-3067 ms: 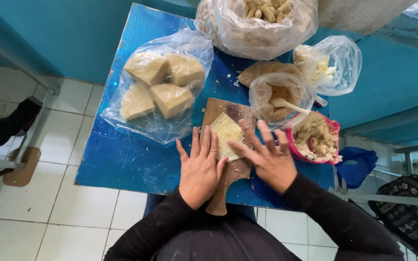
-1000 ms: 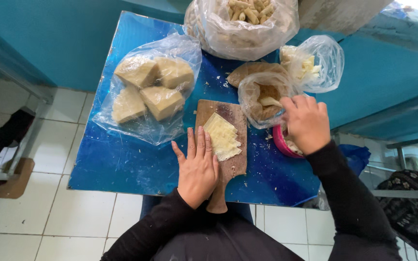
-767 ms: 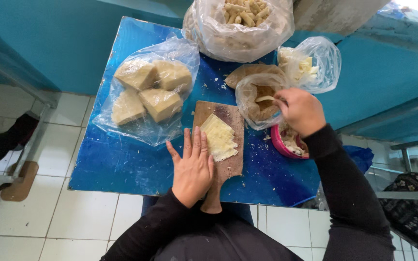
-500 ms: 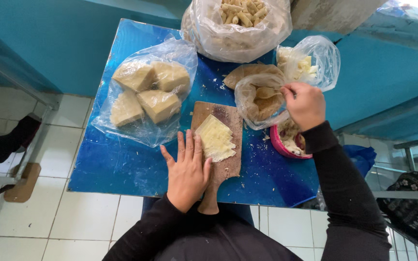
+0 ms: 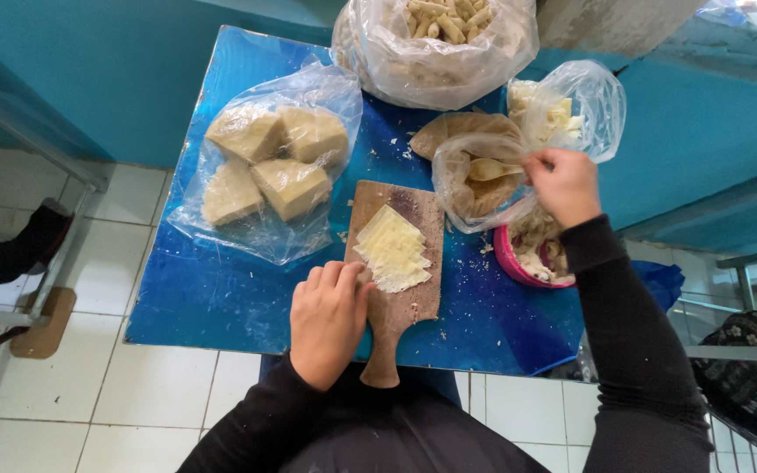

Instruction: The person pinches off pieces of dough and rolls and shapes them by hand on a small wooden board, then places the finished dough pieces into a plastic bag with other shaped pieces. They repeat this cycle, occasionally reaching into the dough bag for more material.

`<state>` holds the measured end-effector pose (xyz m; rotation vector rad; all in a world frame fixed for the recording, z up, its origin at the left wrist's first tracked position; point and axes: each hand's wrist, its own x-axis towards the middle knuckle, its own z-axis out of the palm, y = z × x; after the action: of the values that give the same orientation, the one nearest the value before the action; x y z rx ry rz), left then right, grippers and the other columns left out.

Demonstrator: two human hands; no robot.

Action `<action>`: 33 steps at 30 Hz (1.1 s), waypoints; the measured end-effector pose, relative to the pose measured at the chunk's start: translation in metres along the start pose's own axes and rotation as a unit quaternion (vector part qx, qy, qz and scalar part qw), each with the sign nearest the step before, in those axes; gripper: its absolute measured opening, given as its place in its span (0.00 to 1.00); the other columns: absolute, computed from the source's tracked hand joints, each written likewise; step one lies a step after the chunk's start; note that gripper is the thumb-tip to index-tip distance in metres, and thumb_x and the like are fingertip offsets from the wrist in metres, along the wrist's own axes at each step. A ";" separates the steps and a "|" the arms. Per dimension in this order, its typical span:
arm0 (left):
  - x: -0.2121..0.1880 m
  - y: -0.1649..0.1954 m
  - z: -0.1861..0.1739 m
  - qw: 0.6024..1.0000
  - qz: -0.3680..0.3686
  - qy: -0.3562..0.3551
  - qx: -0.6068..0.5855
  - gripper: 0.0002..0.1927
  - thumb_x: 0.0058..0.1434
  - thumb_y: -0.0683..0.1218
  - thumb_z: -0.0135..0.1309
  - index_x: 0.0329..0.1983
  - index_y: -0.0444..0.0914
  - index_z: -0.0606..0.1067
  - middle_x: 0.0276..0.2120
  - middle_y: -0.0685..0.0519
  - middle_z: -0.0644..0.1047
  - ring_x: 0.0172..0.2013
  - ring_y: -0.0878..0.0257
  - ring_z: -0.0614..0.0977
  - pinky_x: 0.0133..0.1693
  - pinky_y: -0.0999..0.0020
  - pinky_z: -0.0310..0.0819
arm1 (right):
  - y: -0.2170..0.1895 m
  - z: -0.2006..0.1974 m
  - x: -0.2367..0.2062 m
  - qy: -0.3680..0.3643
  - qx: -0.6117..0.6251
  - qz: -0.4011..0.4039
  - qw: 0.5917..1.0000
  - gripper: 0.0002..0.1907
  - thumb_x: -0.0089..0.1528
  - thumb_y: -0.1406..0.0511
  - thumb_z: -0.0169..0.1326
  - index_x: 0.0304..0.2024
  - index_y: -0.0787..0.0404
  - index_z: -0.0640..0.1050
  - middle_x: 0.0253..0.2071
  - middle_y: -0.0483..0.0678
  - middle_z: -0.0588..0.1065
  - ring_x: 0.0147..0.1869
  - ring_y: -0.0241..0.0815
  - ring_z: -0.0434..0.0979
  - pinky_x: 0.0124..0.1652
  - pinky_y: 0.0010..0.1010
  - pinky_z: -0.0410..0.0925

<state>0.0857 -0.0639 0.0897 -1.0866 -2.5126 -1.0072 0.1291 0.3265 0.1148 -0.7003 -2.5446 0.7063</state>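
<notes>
A glossy blue tabletop (image 5: pixel 221 289) carries a brown wooden cutting board (image 5: pixel 400 302) with a pale yellow ridged dough sheet (image 5: pixel 392 250), tan dough blocks in a clear plastic bag (image 5: pixel 265 171) at upper left, and a pink round bowl (image 5: pixel 514 263) at right.

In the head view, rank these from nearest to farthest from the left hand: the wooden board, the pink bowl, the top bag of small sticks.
From the left hand:
1. Wooden board: touching it, just to the hand's right.
2. Pink bowl: farther right, at the table's edge, under the right arm.
3. Bag of sticks: farthest, at the far end of the table.
</notes>
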 end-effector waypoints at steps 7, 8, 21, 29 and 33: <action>0.001 -0.003 0.009 0.999 -0.006 -0.008 -0.034 0.06 0.61 0.46 0.58 0.38 0.42 0.74 0.34 0.54 0.74 0.38 0.54 0.75 0.38 0.59 0.66 | -0.003 -0.031 -0.037 0.007 0.144 0.032 0.989 0.09 0.70 0.65 0.57 0.43 0.67 0.83 0.32 0.44 0.79 0.33 0.28 0.73 0.33 0.23 0.64; 0.001 -0.004 0.010 1.000 -0.008 -0.012 -0.028 0.06 0.61 0.46 0.59 0.37 0.42 0.74 0.34 0.54 0.74 0.37 0.55 0.75 0.37 0.59 0.66 | -0.008 -0.032 -0.048 -0.002 0.163 0.051 0.985 0.09 0.70 0.66 0.56 0.43 0.67 0.83 0.32 0.43 0.78 0.32 0.28 0.72 0.32 0.22 0.62; 0.012 0.003 0.023 1.000 -0.012 -0.021 -0.013 0.06 0.60 0.46 0.57 0.35 0.42 0.73 0.33 0.53 0.74 0.37 0.55 0.76 0.37 0.58 0.65 | -0.096 0.019 -0.140 -0.070 0.100 -0.051 0.991 0.06 0.65 0.67 0.58 0.41 0.64 0.83 0.27 0.46 0.77 0.30 0.36 0.74 0.31 0.27 0.66; 0.014 0.002 0.032 1.000 0.002 -0.025 0.003 0.05 0.61 0.45 0.56 0.34 0.40 0.72 0.32 0.52 0.73 0.36 0.54 0.76 0.37 0.58 0.66 | -0.115 0.005 -0.159 0.011 -0.172 -0.475 0.863 0.21 0.54 0.72 0.57 0.51 0.66 0.81 0.33 0.47 0.78 0.29 0.41 0.73 0.29 0.34 0.63; 0.013 0.003 0.034 1.000 0.003 -0.029 0.008 0.05 0.62 0.45 0.54 0.36 0.39 0.72 0.32 0.51 0.73 0.36 0.53 0.75 0.36 0.59 0.66 | -0.112 0.007 -0.166 0.040 -0.180 -0.484 0.855 0.18 0.58 0.72 0.56 0.51 0.65 0.81 0.38 0.47 0.79 0.30 0.40 0.72 0.30 0.32 0.63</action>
<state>0.0806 -0.0325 0.0720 -1.1339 -2.5574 -0.9665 0.2173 0.1471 0.1323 0.4799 -2.5079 -0.1507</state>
